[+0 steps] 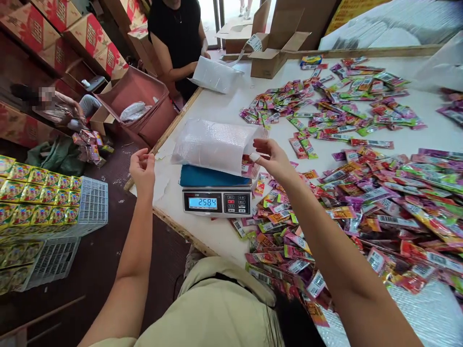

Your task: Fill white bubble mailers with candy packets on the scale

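Note:
A white bubble mailer (pixel 213 144) lies on the blue pan of a digital scale (pixel 217 201), whose lit display shows what looks like 258.4. At the mailer's mouth is my right hand (pixel 271 158), fingers apart and a white covering on one fingertip. Whether that hand touches the mailer's edge I cannot tell. Coloured snack packets show just inside the mouth. My left hand (pixel 142 168) is raised left of the scale, beyond the table edge, its fingers loosely bent and holding nothing.
Many loose coloured snack packets (pixel 379 193) spread over the white table's right side. Across the table a person in black (pixel 177 43) handles another bubble mailer (pixel 217 74) near an open carton (pixel 269 62). Left are a reddish bin (pixel 144 115), crates (pixel 94 200) and a seated person.

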### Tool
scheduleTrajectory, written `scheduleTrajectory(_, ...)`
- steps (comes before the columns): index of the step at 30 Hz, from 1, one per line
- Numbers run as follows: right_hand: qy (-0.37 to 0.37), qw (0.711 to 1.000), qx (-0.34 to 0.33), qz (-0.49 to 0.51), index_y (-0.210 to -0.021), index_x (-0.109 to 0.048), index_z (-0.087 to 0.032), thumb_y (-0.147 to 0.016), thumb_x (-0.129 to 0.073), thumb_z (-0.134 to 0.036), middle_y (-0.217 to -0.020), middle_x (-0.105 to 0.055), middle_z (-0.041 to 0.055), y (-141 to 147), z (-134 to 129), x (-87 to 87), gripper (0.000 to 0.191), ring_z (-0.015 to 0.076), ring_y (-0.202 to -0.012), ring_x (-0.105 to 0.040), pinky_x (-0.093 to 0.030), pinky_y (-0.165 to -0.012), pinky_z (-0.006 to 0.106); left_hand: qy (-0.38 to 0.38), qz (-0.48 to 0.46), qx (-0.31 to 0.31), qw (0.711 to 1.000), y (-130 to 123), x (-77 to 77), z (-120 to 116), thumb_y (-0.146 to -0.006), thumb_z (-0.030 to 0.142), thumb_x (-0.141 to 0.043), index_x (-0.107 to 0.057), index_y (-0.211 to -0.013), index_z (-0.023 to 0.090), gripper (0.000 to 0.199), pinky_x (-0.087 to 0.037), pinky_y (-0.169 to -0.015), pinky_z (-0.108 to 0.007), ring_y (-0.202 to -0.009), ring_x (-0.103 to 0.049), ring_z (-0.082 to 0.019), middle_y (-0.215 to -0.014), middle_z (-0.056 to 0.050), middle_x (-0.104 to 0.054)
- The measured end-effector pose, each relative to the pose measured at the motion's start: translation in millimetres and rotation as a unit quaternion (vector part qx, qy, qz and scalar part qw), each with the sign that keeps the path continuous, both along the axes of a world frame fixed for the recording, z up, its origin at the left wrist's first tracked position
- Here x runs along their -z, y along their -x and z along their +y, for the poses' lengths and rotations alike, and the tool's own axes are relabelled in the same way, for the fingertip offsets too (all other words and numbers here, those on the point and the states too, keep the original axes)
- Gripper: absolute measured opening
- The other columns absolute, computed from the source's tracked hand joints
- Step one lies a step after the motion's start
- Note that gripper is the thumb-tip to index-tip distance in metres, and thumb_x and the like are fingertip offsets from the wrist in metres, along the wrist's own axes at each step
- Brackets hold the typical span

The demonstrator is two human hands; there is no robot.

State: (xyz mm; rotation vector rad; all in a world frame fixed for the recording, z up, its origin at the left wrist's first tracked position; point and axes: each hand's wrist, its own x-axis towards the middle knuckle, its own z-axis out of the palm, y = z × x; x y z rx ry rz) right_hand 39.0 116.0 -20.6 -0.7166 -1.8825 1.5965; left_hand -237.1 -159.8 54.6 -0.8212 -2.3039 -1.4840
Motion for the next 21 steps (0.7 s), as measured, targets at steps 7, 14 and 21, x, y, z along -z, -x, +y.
scheduleTrajectory(7, 0.03, 0.99, -0.134, 0.015, -0.134, -0.057, -0.031, -0.068, -0.072, -0.041, -0.145, -0.057, 0.0076, -9.6, -2.5, -11.0, 0.069, 0.0327, -0.138, -0.051, -0.037, -0.118, 0.058, -0.005, -0.058, -0.008, 0.998, -9.4, 18.1, -22.2, -0.086, 0.036, -0.067, -0.066, -0.108, 0.018, 0.029, -0.046, -0.067, -0.023, -0.07, -0.054, -0.01, -0.091, -0.003, -0.062)
scheduleTrajectory(14, -0.089, 0.989, -0.118, -0.003, -0.112, -0.073, -0.024, -0.06, -0.063, -0.023, -0.118, -0.07, 0.0081, 23.2, -17.2, 6.4, 0.053, 0.0305, -0.116, -0.061, -0.048, -0.106, 0.048, 0.013, -0.089, 0.005, 0.996, -19.5, 30.5, -20.0, -0.083, 0.043, -0.067, -0.07, -0.102, 0.018, 0.031, -0.049, -0.067, -0.025, -0.067, -0.056, -0.011, -0.089, -0.004, -0.066)
scheduleTrajectory(21, -0.128, 0.992, 0.004, 0.0, -0.092, -0.08, -0.025, -0.07, -0.056, -0.016, -0.097, -0.076, 0.0035, 21.6, -25.5, 4.8, 0.035, 0.0243, -0.09, -0.069, -0.056, -0.086, 0.041, 0.035, -0.1, 0.007, 0.994, -27.8, 30.9, -16.4, -0.082, 0.046, -0.066, -0.072, -0.097, 0.018, 0.032, -0.051, -0.066, -0.025, -0.066, -0.059, -0.012, -0.086, -0.004, -0.069)
